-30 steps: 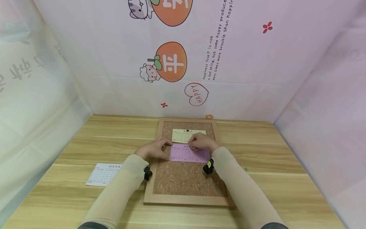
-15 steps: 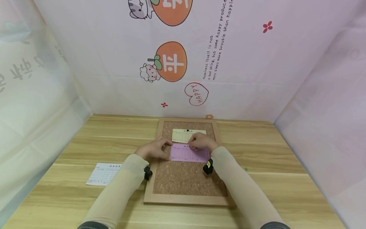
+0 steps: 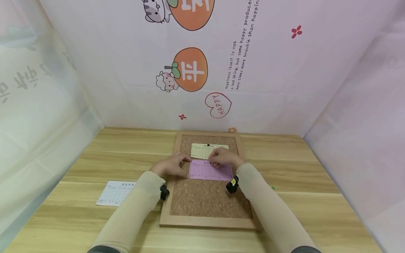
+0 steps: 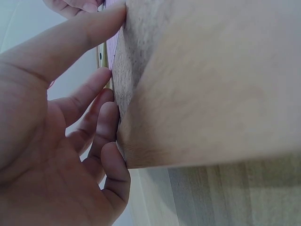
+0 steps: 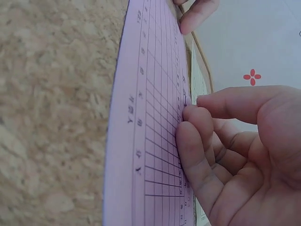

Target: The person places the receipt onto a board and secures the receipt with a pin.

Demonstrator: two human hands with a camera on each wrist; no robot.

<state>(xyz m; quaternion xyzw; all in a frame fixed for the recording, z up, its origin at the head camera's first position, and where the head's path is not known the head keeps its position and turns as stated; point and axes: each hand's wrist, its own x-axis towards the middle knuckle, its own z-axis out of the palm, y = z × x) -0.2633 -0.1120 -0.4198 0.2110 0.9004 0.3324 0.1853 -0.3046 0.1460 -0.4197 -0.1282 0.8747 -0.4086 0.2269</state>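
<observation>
Both hands (image 3: pixel 171 164) (image 3: pixel 224 157) have barely moved, left spread, right curled at purple slip (image 3: pixel 200 171).

Panel (image 3: pixel 209 200): cork, looked rough, granular, matt. Frame (image 3: pixel 205 222): appeared to be smooth, pale wood. Pink slip (image 3: pixel 205 171), yellow slip (image 3: pixel 199 151), white slip (image 3: pixel 114 193): were matt printed paper. Counter (image 3: pixel 278 154): showed wood grain, smooth. Backdrop (image 3: pixel 269 116): smooth, faintly creased; cloth or plastic, I could not tell. Sleeves (image 3: pixel 275 207): seemed matt cloth.
</observation>
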